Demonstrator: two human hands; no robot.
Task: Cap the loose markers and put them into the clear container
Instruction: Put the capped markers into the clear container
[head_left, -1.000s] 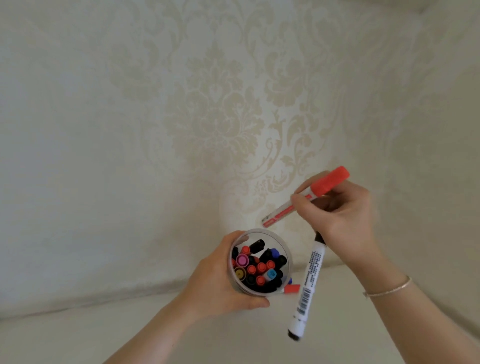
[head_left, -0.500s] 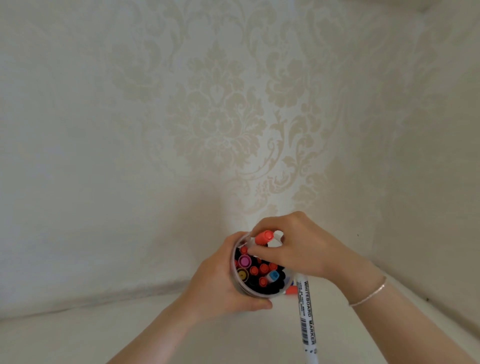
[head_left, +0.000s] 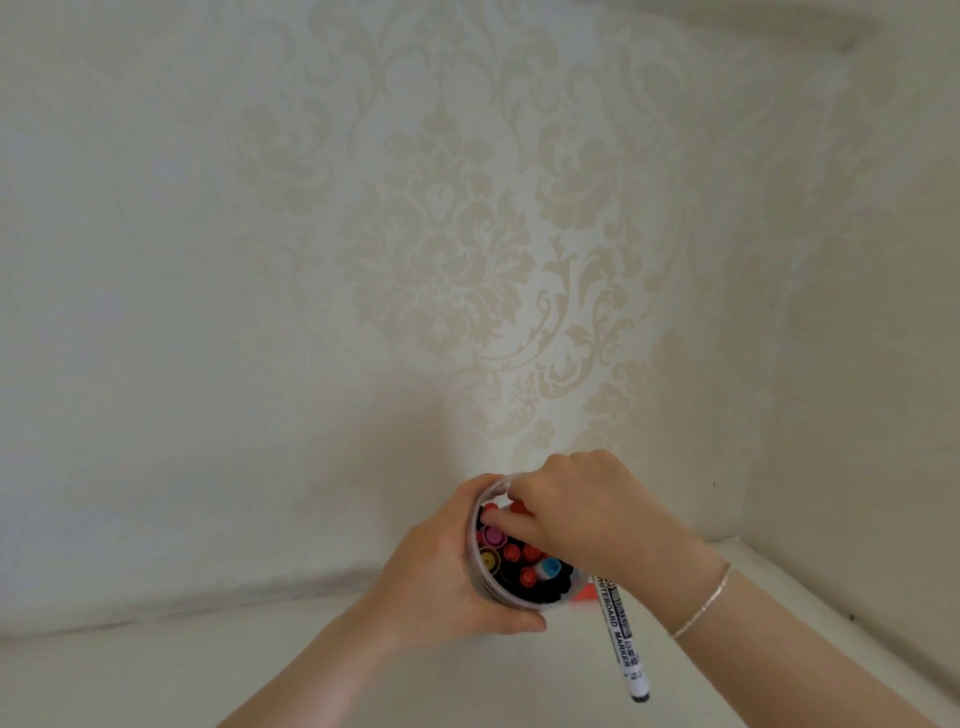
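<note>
Our left hand (head_left: 441, 577) still wraps the clear container (head_left: 485, 584), holding it above the white surface (head_left: 156, 675) as before. The red-capped marker (head_left: 514, 508), raised a second ago, now stands among the capped markers inside, only its cap showing. Our right hand (head_left: 582, 514) has come down over the rim, fingertips (head_left: 493, 514) pressing that cap, while other fingers clamp the black whiteboard marker (head_left: 621, 639), pointing down outside the container.

Home room corner, cream damask wallpaper (head_left: 441, 270), white ledge (head_left: 156, 675)
</note>
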